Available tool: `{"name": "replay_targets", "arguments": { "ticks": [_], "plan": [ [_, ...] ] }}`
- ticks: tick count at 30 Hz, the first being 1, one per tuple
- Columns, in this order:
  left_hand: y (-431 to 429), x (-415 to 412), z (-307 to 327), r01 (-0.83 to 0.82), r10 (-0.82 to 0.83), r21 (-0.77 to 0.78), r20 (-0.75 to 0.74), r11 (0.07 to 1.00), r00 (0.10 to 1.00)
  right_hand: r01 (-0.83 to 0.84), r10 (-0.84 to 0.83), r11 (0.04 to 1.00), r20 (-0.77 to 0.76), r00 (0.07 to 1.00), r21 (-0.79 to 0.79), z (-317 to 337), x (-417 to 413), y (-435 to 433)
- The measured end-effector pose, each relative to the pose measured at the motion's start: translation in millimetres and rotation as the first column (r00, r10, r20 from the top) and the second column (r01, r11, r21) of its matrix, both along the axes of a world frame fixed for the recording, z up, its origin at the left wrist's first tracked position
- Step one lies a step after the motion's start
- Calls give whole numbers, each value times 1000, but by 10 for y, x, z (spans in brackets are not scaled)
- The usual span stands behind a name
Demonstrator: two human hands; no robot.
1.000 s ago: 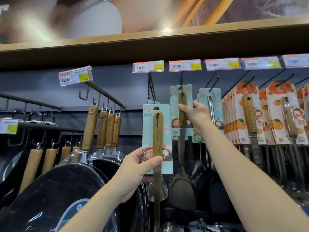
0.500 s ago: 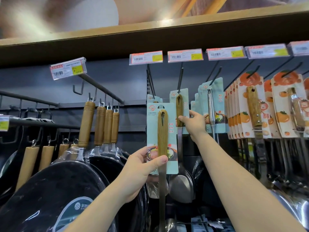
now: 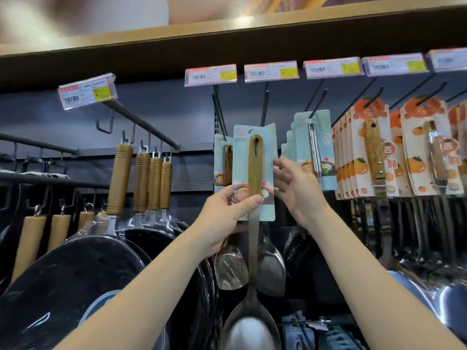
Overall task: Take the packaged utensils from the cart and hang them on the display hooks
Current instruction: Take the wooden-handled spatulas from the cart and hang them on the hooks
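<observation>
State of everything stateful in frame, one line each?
Packaged ladle: held upright in front of the hook, not visibly hung.
Left hand: grips the ladle's handle and card.
Right hand: open, fingers by the card's right edge.
Orange-card spatulas: hanging on hooks.
Pans: hanging by handles from the rail.

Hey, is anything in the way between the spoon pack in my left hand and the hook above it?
Nothing visible. The hook runs bare down to the top of the pack. Your left hand grips the pack low, and your open right hand sits beside its right edge, not above it.
</observation>
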State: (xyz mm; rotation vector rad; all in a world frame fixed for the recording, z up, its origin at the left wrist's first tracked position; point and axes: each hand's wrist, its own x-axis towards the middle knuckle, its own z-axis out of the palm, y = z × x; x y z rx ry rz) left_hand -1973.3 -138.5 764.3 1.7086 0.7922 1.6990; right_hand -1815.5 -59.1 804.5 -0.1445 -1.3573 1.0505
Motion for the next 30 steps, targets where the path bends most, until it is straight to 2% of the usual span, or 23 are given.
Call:
{"name": "replay_targets", "arguments": {
  "ticks": [2, 4, 7, 9, 12, 16, 24, 30],
  "plan": [
    [57, 37, 37, -21, 21, 5, -7, 1000, 1000, -89, 73, 993, 186, 980, 81, -65, 50, -87],
    [107, 59, 65, -70, 71, 19, -47, 997, 996, -68, 35, 989, 249, 968, 128, -98, 65, -105],
    [166, 112, 117, -152, 155, 44, -85, 987, 984, 45, -62, 994, 189, 980, 97, -46, 92, -142],
    [187, 137, 147, -190, 189, -5, -82, 982, 978, 68, -80, 994, 147, 986, 81, 16, 133, -171],
    [157, 132, 121, -129, 118, -82, -123, 988, 985, 72, -81, 993, 107, 991, 90, 109, 181, -204],
    [132, 111, 38, -81, 66, -76, -182, 994, 981, 89, -101, 987, 88, 991, 134, 211, 203, -223],
    [197, 145, 82, -159, 155, -22, -125, 987, 980, 81, -93, 987, 88, 992, 139, 402, 172, -239],
    [183, 175, 99, -146, 147, 17, -41, 989, 988, 114, -125, 984, 72, 990, 138, 480, 165, -283]
  ]
}}
